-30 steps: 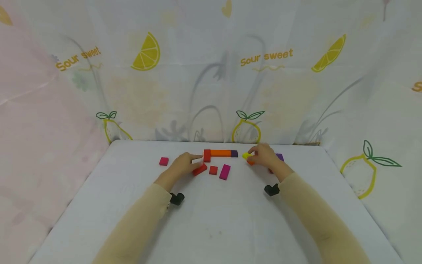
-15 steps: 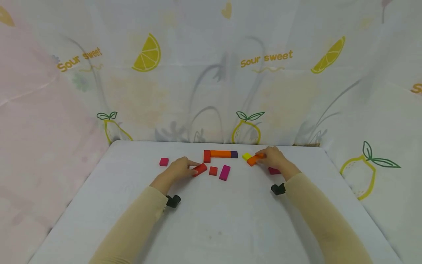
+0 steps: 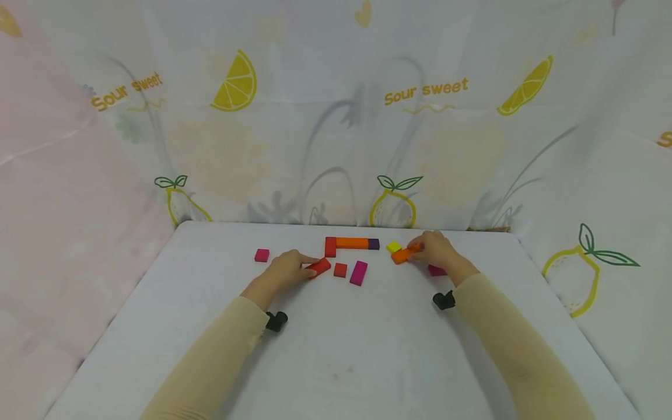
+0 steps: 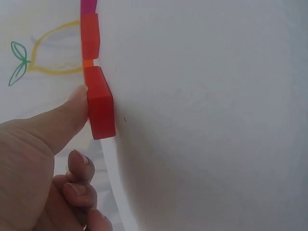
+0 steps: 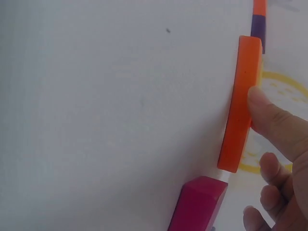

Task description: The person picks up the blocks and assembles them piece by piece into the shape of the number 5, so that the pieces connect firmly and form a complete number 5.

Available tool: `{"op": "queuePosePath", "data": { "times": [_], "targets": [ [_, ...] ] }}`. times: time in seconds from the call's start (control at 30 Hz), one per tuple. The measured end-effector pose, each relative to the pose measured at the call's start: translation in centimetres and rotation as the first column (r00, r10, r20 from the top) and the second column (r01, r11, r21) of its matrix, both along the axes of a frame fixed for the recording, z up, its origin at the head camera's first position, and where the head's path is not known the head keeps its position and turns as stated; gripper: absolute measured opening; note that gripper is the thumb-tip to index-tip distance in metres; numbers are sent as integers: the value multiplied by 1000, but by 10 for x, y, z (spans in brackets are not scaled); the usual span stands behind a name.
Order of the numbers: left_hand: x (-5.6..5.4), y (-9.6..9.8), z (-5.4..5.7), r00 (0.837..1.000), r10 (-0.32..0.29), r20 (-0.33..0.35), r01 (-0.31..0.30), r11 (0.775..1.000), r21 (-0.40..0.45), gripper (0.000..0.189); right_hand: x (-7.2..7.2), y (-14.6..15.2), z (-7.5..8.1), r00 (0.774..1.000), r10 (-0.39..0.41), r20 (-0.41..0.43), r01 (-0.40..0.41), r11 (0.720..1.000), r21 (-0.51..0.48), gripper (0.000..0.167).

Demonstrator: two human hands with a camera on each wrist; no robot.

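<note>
My left hand [image 3: 283, 269] pinches a red rectangular block [image 3: 318, 268], which lies slantwise on the white table. In the left wrist view its thumb presses the near face of that red block [image 4: 102, 110], while the index finger is hidden. Further right, my right hand [image 3: 434, 249] holds a long orange block [image 3: 401, 256] between thumb and fingers, close beside a small yellow block [image 3: 394, 247]. The right wrist view shows the thumb on the orange block's side [image 5: 238, 110]. A crimson block [image 3: 437, 270] sits partly hidden beside the right hand.
Behind stands a row: an upright red block [image 3: 330, 247], an orange block [image 3: 352, 243] and a dark purple block [image 3: 374, 244]. A small red block [image 3: 340, 270] and a magenta block [image 3: 359, 273] lie in front. A pinkish-red block [image 3: 262, 255] is at left.
My right hand has shifted right along the orange block, uncovering it and hiding a purple block seen before. My left index finger has drawn back from the upright red block to the slanted one.
</note>
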State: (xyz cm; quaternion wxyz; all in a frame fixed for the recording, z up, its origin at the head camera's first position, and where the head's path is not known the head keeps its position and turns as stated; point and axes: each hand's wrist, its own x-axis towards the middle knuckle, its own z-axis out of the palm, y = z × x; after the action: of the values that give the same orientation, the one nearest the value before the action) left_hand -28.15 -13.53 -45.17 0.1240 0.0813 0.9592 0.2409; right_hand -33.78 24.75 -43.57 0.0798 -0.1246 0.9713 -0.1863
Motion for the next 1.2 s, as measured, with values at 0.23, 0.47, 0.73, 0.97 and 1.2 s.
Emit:
{"op": "queuePosePath", "data": {
  "times": [0.23,0.47,0.73,0.97,1.2],
  "targets": [
    [5,8,0,998,56,-11,-56,998,-10,43,2,-15,-2,999,35,-7,-34,999,10,30],
    [8,15,-4,995,104,-8,-104,994,18,44,3,-36,-4,995,83,-52,-79,994,70,28],
    [9,21,-1,995,101,-3,-101,994,44,44,6,-57,-5,989,111,-99,-102,991,88,28],
    [9,26,-3,991,134,14,-135,990,51,46,8,-69,-5,987,122,-102,-115,991,71,27],
    [12,30,-2,992,121,25,-122,991,58,45,12,-75,-4,995,89,-47,-88,996,26,27]
  ]
}}
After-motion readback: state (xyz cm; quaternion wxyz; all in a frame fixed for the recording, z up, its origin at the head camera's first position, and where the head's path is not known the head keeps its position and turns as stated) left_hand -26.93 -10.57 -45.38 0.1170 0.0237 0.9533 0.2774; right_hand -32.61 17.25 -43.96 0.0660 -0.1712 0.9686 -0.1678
